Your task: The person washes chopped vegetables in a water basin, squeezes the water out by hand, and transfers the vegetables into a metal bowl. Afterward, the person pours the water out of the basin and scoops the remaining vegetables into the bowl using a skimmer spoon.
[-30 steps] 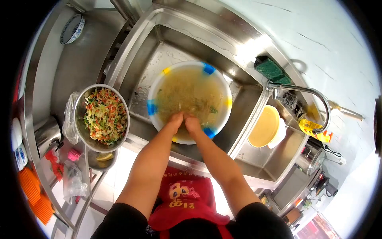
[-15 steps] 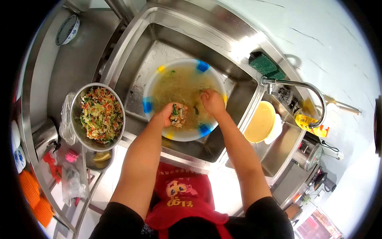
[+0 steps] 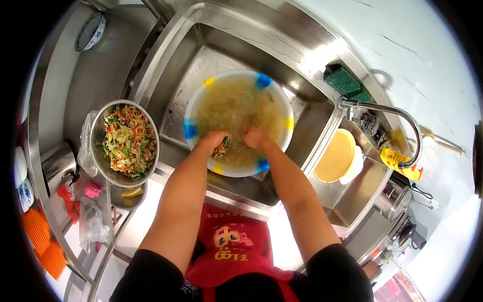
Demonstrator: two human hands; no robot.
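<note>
Grasping chopped vegetables (image 3: 222, 146) at mid-frame, the left hand (image 3: 215, 138) curls its fingers over the basin (image 3: 190, 129); the right hand (image 3: 255, 138) meets cloudy water (image 3: 236, 103), its fingers' grip undeterminable. Advisable: cup both hands low, so loose shreds fall inside.

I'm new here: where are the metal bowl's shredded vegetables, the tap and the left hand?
Shredded vegetables (image 3: 129, 142): head view, middle of the heap.
Tap (image 3: 376, 106): head view, on the curved spout.
Left hand (image 3: 215, 137): head view, middle of the hand.
</note>
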